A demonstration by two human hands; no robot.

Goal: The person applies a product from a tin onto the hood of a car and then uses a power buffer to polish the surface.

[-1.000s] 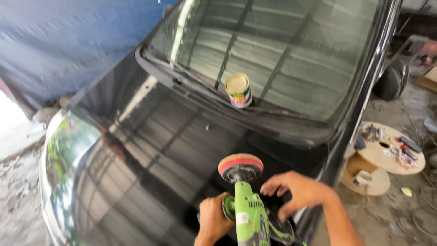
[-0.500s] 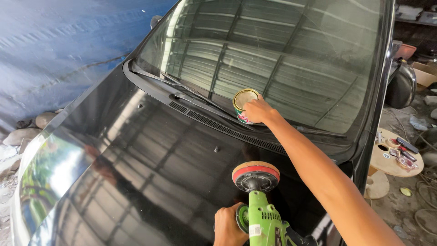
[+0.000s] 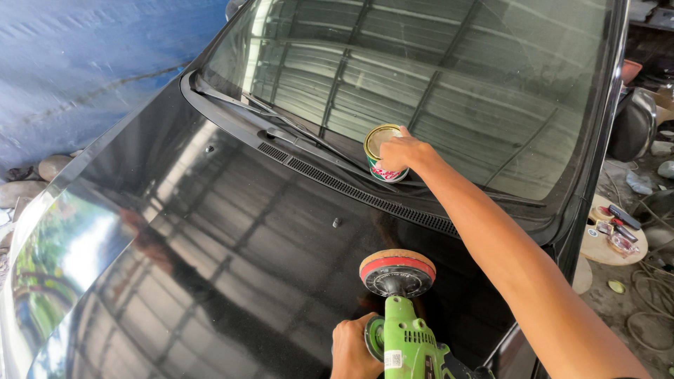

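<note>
The car bonnet [image 3: 232, 231] was glossy black, striped with pale roof reflections. The polisher [image 3: 407, 344] was bright green, its pad [image 3: 397, 265] tan over a red band. The tin [image 3: 382, 151] showed a gold rim and red, green and white sides. A blue tarpaulin [image 3: 84, 63] hung behind.

Bare black hood [image 3: 232, 245] leaves passing room leftward — wiper [image 3: 281, 123], tin [image 3: 381, 156] and polisher [image 3: 400, 316] crowd the right.
</note>
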